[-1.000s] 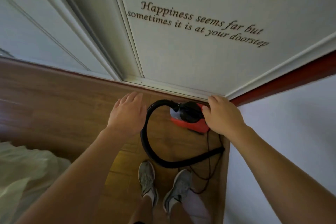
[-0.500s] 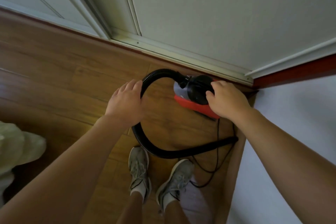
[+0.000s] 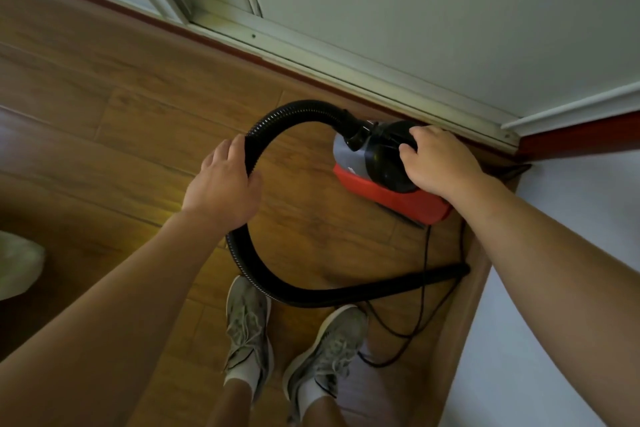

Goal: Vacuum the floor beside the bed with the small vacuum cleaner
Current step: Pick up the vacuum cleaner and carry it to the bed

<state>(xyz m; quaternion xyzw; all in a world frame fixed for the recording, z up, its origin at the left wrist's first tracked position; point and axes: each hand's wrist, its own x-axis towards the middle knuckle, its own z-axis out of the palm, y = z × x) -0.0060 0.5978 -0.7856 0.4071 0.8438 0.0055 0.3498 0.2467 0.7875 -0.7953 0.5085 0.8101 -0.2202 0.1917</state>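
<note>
Head view, compared with one second ago: the camera has tipped downward, so the lettering on the white door (image 3: 433, 3) is out of frame and more of the wooden floor (image 3: 104, 121) shows. The left hand (image 3: 221, 184) was then spread flat, clear of the hose (image 3: 298, 109); half a second ago it was at the hose; it is now on it. The right hand (image 3: 438, 163) was at the rear of the vacuum cleaner (image 3: 391, 199) and now sits on top of it. The vacuum cleaner has kept its place.

Grip, left: the fingers are curled round the ribbed black hose on the left side of its loop, left of frame centre, with the thumb on the inner side; the hand is grasping the hose, which runs on under the palm.

Grip, right: the fingers are bent over the black top of the vacuum cleaner, fingertips toward the hose joint, clasping it; the palm hides what lies beneath it.

Position: the vacuum cleaner, red base and black top, stands on the floor right of frame centre, close against the door sill; the hose loops left and down, then right, passing just above the grey shoes (image 3: 247, 322); a thin black cord (image 3: 424, 288) trails from the red base to the lower right; a pale cloth (image 3: 17, 267) lies at the left edge.
</note>
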